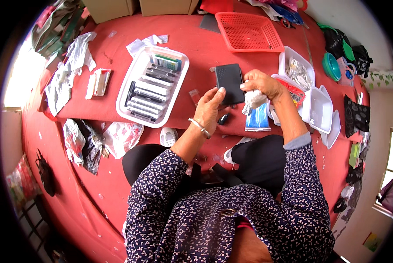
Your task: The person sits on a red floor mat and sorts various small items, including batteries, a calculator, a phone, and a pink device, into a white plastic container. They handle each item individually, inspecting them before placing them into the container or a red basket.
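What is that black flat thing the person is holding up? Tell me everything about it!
The black flat case is a small rectangle with rounded corners, matte, probably plastic. It is shut as far as can be seen, held up over the red table, tilted slightly. The left hand grips its lower left edge with its fingertips; the right hand, clutching a white cloth, touches its right side.

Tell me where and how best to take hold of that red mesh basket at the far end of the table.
Grip the red mesh basket by its raised near rim, coming from above. It sits upright and looks empty, and that rim stands free of neighbouring things, so fingers can probably hook over it.
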### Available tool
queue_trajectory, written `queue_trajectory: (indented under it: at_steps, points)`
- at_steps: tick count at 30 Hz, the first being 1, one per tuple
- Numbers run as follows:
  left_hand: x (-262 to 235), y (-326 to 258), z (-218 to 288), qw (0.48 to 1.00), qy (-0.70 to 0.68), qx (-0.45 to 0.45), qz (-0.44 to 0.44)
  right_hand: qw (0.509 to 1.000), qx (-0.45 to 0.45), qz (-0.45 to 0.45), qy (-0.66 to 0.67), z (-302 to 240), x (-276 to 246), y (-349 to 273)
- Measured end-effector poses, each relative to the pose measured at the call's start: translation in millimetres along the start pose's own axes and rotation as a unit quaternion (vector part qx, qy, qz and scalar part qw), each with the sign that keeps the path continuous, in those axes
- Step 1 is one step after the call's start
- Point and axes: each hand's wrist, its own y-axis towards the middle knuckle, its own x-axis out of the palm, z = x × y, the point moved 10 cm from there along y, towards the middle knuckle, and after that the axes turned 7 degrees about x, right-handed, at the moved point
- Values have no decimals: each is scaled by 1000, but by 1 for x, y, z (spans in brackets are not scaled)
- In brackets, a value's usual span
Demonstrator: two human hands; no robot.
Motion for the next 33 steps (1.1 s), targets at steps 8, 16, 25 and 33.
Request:
queue_trajectory:
  at_steps: [8, 16, 25, 33]
  points:
    - [2, -3, 8, 993, -98, -33, -51, 983, -68, 167, 45, -50, -11, -45]
    - [23, -10, 4, 980, -160, -64, -102, 920, -223, 322, 18, -88, -2, -64]
    - [14, -5, 31, 968, 176, 157, -82, 757, -195, 554, -285, -82, -44, -74]
    - [30, -26, 66, 764, 570, 301, -4, 986, -53, 92, -129, -32, 19, -23]
